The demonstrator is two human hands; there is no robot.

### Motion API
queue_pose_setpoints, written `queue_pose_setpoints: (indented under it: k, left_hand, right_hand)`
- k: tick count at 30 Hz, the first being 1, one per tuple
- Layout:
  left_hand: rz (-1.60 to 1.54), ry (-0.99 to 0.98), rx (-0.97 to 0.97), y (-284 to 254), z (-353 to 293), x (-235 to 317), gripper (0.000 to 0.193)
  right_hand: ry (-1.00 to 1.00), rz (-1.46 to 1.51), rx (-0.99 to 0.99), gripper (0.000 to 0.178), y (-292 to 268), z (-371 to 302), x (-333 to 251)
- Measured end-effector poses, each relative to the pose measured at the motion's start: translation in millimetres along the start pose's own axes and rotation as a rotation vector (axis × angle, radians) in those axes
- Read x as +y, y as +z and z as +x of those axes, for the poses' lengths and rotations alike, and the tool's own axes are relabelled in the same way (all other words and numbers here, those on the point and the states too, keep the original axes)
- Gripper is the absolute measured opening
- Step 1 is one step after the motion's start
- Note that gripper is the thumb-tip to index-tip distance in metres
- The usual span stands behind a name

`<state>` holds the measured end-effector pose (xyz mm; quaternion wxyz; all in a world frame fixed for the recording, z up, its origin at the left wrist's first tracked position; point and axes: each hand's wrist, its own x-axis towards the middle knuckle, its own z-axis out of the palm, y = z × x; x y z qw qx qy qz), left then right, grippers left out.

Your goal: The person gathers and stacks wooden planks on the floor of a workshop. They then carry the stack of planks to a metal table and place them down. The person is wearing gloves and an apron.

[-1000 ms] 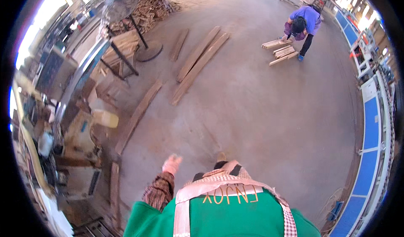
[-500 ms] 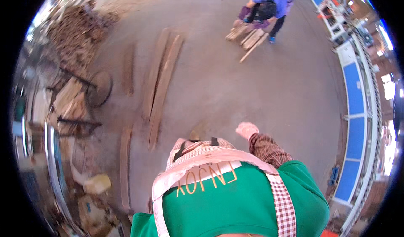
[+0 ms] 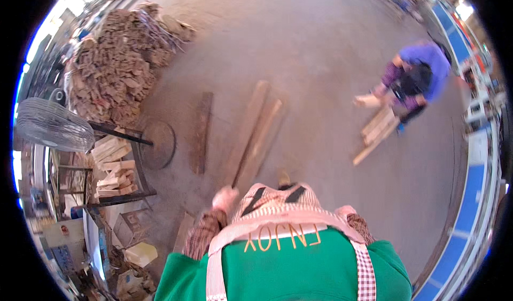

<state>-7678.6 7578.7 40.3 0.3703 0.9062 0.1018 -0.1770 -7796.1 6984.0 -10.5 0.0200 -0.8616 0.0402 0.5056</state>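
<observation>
My left hand (image 3: 224,198) swings out in front of my chest, blurred, its fingers seemingly curled with nothing visible in them. It hangs above the near end of some long wooden planks (image 3: 255,135) lying side by side on the concrete floor (image 3: 320,49). A single darker plank (image 3: 201,132) lies to their left. Of my right arm only the checked sleeve (image 3: 361,227) shows beside my green apron (image 3: 288,269); the hand itself is hidden.
A big heap of wood offcuts (image 3: 115,68) fills the far left. A standing fan (image 3: 51,124) with a round base (image 3: 156,145) and a rack of short boards (image 3: 112,170) stand at the left. A person in purple (image 3: 414,76) bends over boards (image 3: 377,132) at the right. Blue panels (image 3: 473,188) line the right wall.
The view has swung as I walk. My right hand was forward half a second ago and is now hidden; my left hand has come forward. The planks are nearer.
</observation>
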Motion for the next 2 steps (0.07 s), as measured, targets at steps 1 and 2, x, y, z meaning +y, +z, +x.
queue_pose_setpoints:
  k: [1, 2]
  left_hand:
    - [-0.019, -0.109, -0.076, -7, 14, 1, 0.026]
    - [-0.040, -0.195, -0.131, -16, 34, 2, 0.026]
  right_hand:
    - [-0.029, -0.020, 0.078, 0.040, -95, 21, -27]
    - [-0.050, -0.022, 0.191, 0.040, -194, 49, -54]
